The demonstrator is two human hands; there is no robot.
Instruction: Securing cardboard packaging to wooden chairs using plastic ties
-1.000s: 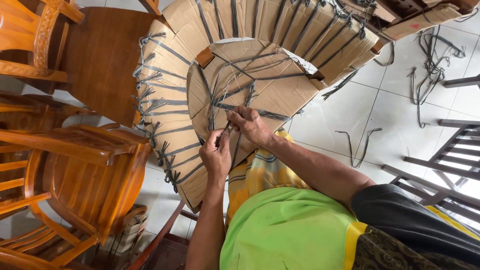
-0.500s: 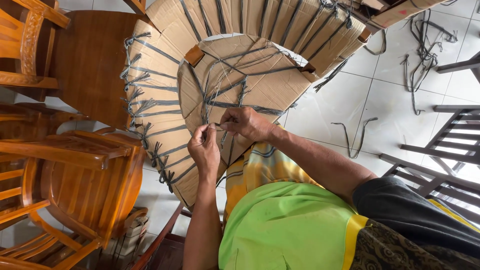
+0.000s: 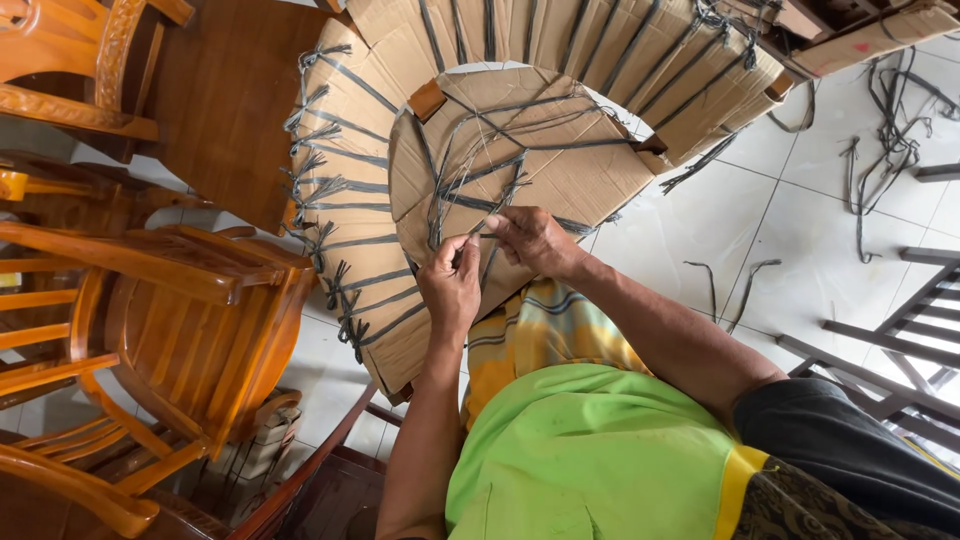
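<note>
White tiled floor point(image 3: 800, 230), strap scraps point(image 3: 880, 140); wooden chairs point(image 3: 170, 320) left.

Even, soft daylight is spread across the scene, bright on the white floor tiles point(image 3: 800, 230) to the right of the hands. Only faint shadows are cast beneath the cardboard point(image 3: 560, 170) above the hands. Mild sheen is seen on the wooden chairs point(image 3: 190, 330) at left. Edges are bent by wide-angle distortion; focus is kept sharp throughout.

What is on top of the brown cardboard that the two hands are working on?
Dark straps cross the cardboard, and the left hand and right hand pinch strap ends over it. A wooden corner pokes out; the rest beneath is covered.
</note>
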